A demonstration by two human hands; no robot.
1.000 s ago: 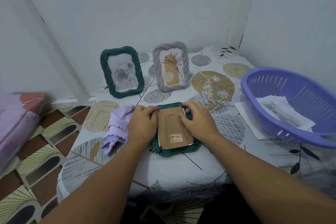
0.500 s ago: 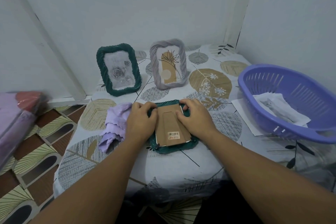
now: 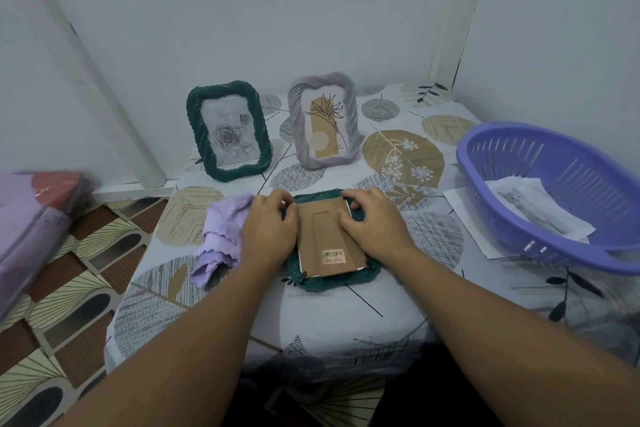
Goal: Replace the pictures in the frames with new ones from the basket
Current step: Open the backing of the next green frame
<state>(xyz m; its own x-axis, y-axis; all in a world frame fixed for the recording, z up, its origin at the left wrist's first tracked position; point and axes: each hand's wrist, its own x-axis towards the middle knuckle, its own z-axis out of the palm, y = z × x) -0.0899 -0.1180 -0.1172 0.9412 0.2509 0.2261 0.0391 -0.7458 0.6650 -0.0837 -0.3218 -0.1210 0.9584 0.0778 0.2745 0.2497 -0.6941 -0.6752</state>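
At table centre, a dark green rope-edged picture frame (image 3: 330,279) lies face down, its brown cardboard backing board (image 3: 329,239) up, barcode sticker toward 6 o'clock. Left hand (image 3: 268,230) rests over the frame's 9 o'clock edge, fingers curled onto the top-left corner; right hand (image 3: 372,227) covers the 3 o'clock side, fingers curled at the top-right corner and across the board. Whether fingertips are under the board's lip or only pressing: cannot tell.

Judgement: step in hand is seating or freeing the backing at its upper corners. To do well: keep the frame flat, work both corners evenly, avoid bending the board or its fold-out stand.

At 12 o'clock stand a green rope-edged frame with a grey rose print (image 3: 228,130) and, to its right, a grey-lilac frame with a tan plant print (image 3: 324,125). Purple slotted plastic basket (image 3: 540,146) at 3 o'clock holds a paper print (image 3: 535,210). Crumpled lilac cloth (image 3: 220,236) sits just beside the left hand.
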